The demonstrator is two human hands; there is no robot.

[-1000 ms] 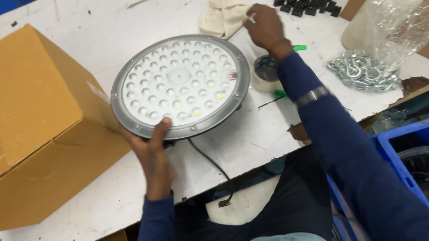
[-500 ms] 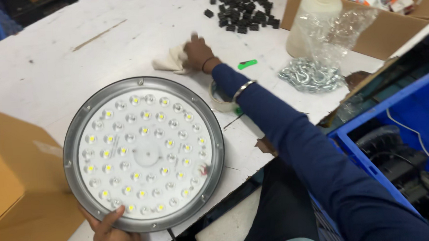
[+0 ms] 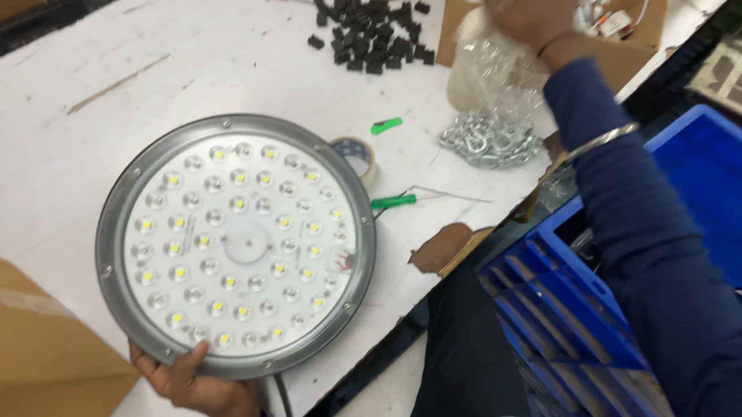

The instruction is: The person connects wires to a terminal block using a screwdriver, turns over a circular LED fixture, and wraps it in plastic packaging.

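Since half a second back, my right hand point(image 3: 538, 5) has lifted off the surface point(image 3: 63, 140) and gone up toward the far right, and the pale cloth point(image 3: 483, 12) it was pressing down on has gone up with it. That hand is blurred by its motion, but I can see it closed around the bunched cloth, above a clear plastic bag point(image 3: 491, 75) and in front of an open cardboard box point(image 3: 624, 26) of small parts. A metal bangle point(image 3: 600, 141) sits on the blue sleeve below it.

My left hand point(image 3: 198, 382) grips the near rim of the round LED lamp point(image 3: 237, 245), thumb curled over the grey edge, fingers hidden underneath. I see the lamp face up on the white surface, near its front edge, its clear lens plate dotted with small yellow diodes. A black cable point(image 3: 281, 399) drops from the rim beside my left hand.

Just behind the lamp's right side a roll of tape point(image 3: 358, 156) peeks out, touching or nearly touching the rim. A green-handled tool point(image 3: 394, 201) lies just right of the lamp, a green scrap point(image 3: 386, 126) farther back. A heap of steel chain point(image 3: 488, 141) lies under the plastic bag. Black plastic pieces point(image 3: 370, 31) are scattered at the back. A blue crate point(image 3: 700, 183) stands to my right, a brown carton point(image 3: 32, 353) at my left.
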